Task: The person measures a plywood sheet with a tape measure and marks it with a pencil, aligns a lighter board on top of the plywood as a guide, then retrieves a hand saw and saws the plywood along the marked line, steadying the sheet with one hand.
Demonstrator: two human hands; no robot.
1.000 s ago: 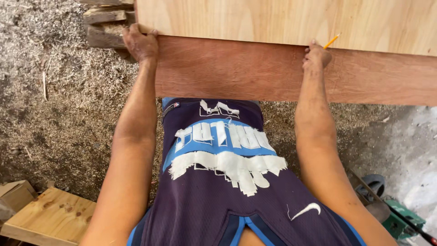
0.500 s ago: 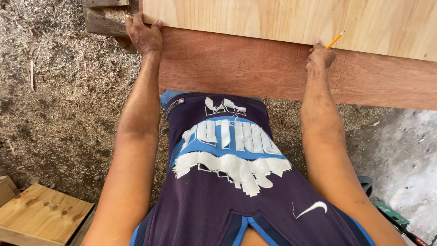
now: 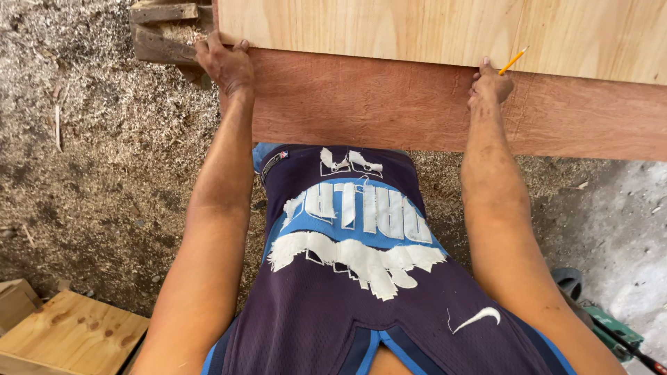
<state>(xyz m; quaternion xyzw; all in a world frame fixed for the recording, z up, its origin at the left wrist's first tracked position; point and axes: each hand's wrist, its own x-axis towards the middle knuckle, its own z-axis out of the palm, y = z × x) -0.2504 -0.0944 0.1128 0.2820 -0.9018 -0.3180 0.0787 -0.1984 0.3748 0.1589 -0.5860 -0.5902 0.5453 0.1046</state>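
**Both hands on the edge of the pale plywood sheet**

Surroundings: sawdust-covered floor [image 3: 90, 173], scrap wood pieces [image 3: 163, 31] top left right behind the left hand, small wooden box [image 3: 66, 340] bottom left, green tool [image 3: 615, 333] bottom right. Nothing sits between hands and boards.

Pale plywood sheet [image 3: 431, 31] lies on top of a reddish board [image 3: 389, 104], its near edge set back from the reddish one's.

Left hand [image 3: 226, 64]: at the pale sheet's left corner, fingers [image 3: 208, 47] curled onto its edge, palm against the reddish board.

Right hand [image 3: 490, 85]: well apart along the same edge, fingers closed, pinching a yellow pencil [image 3: 513, 61] that points up over the pale sheet.
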